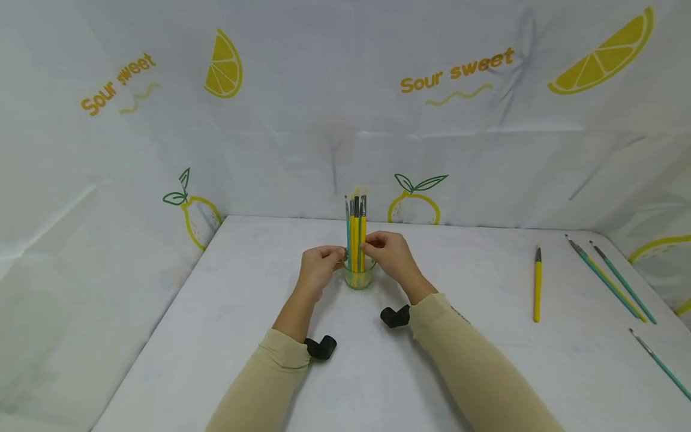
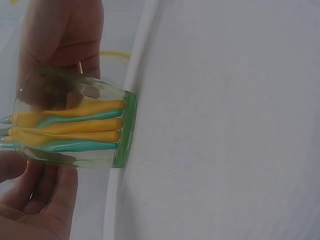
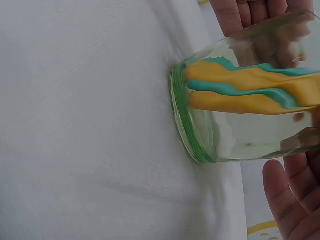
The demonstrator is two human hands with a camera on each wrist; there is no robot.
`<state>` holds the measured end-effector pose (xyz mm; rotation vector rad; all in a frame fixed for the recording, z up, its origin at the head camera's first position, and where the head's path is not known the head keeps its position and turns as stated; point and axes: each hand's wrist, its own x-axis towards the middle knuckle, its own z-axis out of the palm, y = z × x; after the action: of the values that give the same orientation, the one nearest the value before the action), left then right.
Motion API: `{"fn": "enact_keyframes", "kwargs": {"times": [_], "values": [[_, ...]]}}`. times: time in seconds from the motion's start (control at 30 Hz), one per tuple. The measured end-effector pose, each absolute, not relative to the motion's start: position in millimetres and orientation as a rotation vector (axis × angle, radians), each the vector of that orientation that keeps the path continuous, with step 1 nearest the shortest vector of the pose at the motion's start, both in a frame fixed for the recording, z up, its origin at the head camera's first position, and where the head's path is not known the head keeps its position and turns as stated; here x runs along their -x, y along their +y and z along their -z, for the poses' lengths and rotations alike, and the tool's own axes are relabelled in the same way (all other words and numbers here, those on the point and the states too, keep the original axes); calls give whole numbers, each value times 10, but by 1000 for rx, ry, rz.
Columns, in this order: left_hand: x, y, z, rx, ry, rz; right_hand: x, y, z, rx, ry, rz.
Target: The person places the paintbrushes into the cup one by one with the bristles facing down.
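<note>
The left hand and right hand sit apart at the rim of a glass standing on the counter between them; whether either pinches anything I cannot tell. Brushes stand in the glass; loose brushes lie well right of the right hand.

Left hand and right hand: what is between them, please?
Between the left hand and the right hand stands a glass with upright yellow and teal brushes inside; the head view shows it.
</note>
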<state>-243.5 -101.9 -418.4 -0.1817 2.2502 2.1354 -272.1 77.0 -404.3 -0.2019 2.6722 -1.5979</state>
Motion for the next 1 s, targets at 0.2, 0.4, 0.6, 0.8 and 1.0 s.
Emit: {"fn": "enact_keyframes", "kwargs": {"times": [0.2, 0.4, 0.6, 0.8, 1.0], "values": [[2438, -1033, 4167, 197, 2252, -2142, 2709, 760, 4034, 196, 2639, 1602], [2434, -1041, 4159, 200, 2249, -2147, 2705, 754, 4043, 215, 2655, 1600], [2437, -1039, 4197, 183, 2245, -2152, 2690, 761, 4055, 203, 2656, 1583], [2424, -1009, 4202, 183, 2249, -2164, 2693, 787, 4082, 212, 2646, 1573], [2415, -997, 4194, 193, 2253, -2157, 2707, 823, 4098, 240, 2636, 1528]]}}
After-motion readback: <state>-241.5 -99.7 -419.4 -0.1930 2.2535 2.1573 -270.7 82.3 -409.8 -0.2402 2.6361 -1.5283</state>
